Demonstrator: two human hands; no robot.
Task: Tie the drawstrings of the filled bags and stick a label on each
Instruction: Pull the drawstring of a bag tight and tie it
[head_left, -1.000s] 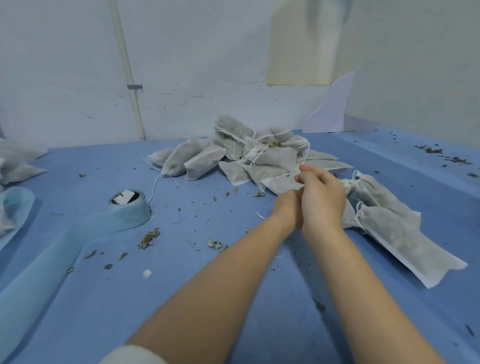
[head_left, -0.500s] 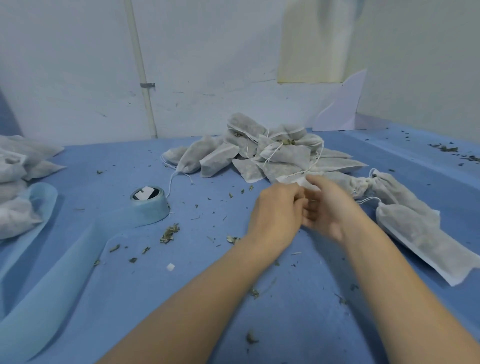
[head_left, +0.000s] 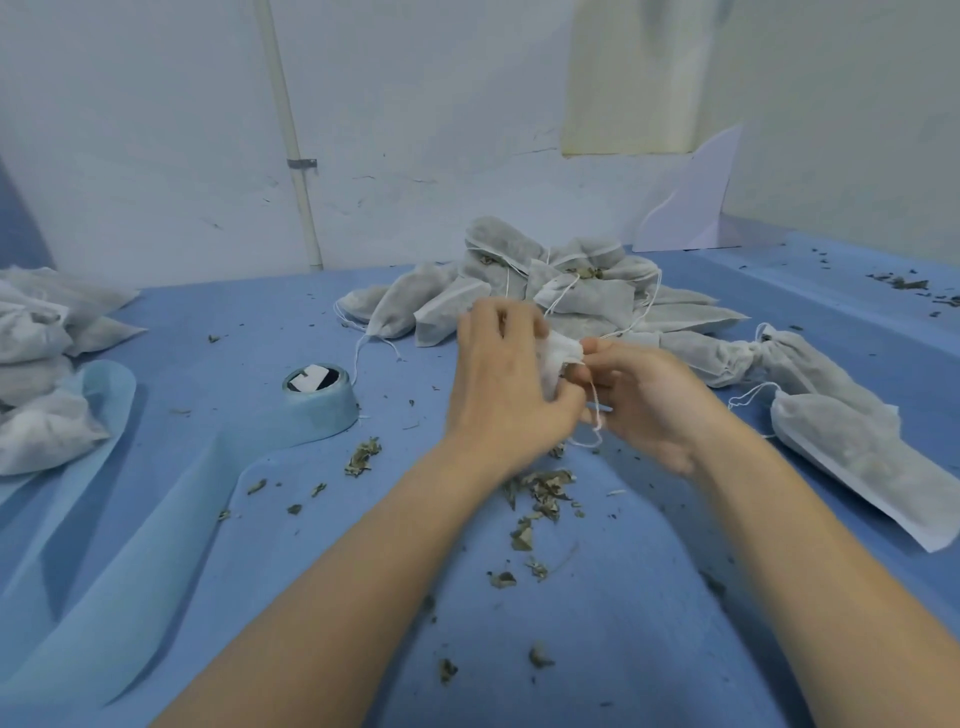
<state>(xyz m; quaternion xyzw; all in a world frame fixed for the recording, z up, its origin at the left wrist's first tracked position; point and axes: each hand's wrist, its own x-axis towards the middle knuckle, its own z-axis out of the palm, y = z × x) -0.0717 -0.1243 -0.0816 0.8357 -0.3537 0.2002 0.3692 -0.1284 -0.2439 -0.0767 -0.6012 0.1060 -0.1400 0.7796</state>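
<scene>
Now both hands' fingers curl closed: left hand (head_left: 506, 379) gripping one bag (head_left: 558, 358), right hand (head_left: 644, 405) pinching its drawstring (head_left: 596, 415).

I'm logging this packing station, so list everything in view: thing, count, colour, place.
bag in hand: one, white, gripped in the left hand, raised above the table
drawstring: one, white, hanging from that bag, pinched by the right hand
bag pile: many, count unclear, grey-white, table centre, far side
bags at right: about three, grey-white, right of the hands
bags at left: several, grey-white, left edge
roll: one, light blue, left of centre, strip unrolled toward the near left
leaf crumbs: scattered, green-brown, on the table
table: one, blue
pipe: one, white, on the wall
left hand: one
right hand: one
</scene>
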